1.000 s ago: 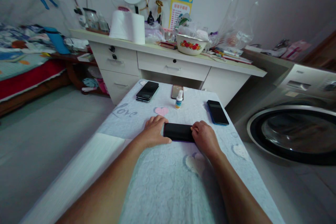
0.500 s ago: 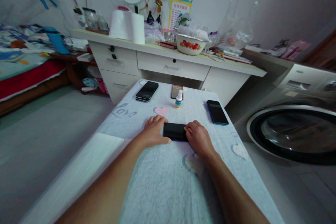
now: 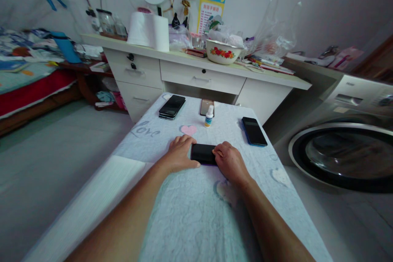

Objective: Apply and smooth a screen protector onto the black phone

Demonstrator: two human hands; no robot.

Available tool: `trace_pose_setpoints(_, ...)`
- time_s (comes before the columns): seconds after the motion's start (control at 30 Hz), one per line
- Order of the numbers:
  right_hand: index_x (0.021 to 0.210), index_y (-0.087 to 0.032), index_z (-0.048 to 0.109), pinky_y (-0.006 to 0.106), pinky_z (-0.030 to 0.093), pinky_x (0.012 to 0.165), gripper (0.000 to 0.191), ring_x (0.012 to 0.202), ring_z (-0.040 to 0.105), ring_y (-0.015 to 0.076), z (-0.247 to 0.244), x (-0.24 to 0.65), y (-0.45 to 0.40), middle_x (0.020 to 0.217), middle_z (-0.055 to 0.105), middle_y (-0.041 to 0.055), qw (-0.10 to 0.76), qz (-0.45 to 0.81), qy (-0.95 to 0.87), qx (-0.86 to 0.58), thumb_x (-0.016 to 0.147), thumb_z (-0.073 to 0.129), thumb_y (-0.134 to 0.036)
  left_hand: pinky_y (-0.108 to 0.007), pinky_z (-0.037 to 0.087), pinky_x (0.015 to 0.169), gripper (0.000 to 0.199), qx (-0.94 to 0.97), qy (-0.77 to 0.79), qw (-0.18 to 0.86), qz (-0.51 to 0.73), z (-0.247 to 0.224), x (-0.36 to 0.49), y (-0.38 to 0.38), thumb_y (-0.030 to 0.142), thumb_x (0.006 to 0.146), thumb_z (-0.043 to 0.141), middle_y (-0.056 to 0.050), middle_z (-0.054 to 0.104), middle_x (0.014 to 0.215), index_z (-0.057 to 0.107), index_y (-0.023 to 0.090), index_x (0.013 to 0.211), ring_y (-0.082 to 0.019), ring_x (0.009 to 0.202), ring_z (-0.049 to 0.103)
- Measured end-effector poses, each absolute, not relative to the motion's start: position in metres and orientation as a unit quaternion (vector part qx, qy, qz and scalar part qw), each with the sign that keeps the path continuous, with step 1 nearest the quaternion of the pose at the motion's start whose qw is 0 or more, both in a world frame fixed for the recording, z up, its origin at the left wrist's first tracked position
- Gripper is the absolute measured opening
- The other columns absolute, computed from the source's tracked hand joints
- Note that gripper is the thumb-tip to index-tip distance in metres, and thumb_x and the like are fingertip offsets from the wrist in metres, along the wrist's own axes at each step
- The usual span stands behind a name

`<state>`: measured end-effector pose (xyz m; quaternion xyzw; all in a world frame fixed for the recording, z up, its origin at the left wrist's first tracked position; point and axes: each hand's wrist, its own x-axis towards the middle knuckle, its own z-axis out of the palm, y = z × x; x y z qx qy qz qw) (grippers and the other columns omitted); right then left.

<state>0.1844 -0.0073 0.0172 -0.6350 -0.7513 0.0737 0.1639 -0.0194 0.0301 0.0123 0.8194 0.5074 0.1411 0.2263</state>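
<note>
A dark smartphone (image 3: pixel 202 154) lies screen up and crosswise on the cloth-covered table. Its left end is held by my left hand (image 3: pixel 181 153), with the thumb at the near edge and the fingers at the far edge. My right hand (image 3: pixel 229 161) rests over the phone's right part, fingers bent and pressed together on the screen; what they hold, if anything, is hidden. Beyond the phone stands a small spray bottle (image 3: pixel 209 117) with a white top. Another phone (image 3: pixel 207 107) lies behind the bottle, and a black phone with a blue edge (image 3: pixel 254 131) is to the right.
A stack of phones (image 3: pixel 172 106) sits at the table's far left. Behind the table is a white desk (image 3: pixel 202 75) bearing a flowered bowl (image 3: pixel 223 52) and a paper roll (image 3: pixel 161 33). A washing machine (image 3: pixel 346 131) stands at the right, a bed (image 3: pixel 33 86) at the left.
My right hand has slid slightly left along the phone's screen. My left hand and the phone have stayed in place.
</note>
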Motion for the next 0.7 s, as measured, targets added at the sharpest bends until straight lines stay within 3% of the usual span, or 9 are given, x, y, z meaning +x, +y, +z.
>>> trace_pose_setpoints(0.7,0.091,-0.019,0.065,0.022,0.039,0.075,0.018,0.084,0.059,0.0146,0.021,0.179,-0.008,0.092,0.061,0.0053,0.158,0.064,-0.74,-0.651,0.092,0.047,-0.02,-0.039,0.039,0.094,0.058,0.82,0.507,0.225,0.141,0.013,-0.019,0.029,0.042,0.058,0.073,-0.005,0.05,0.118,0.05,0.025,0.109,-0.028,0.111,0.045)
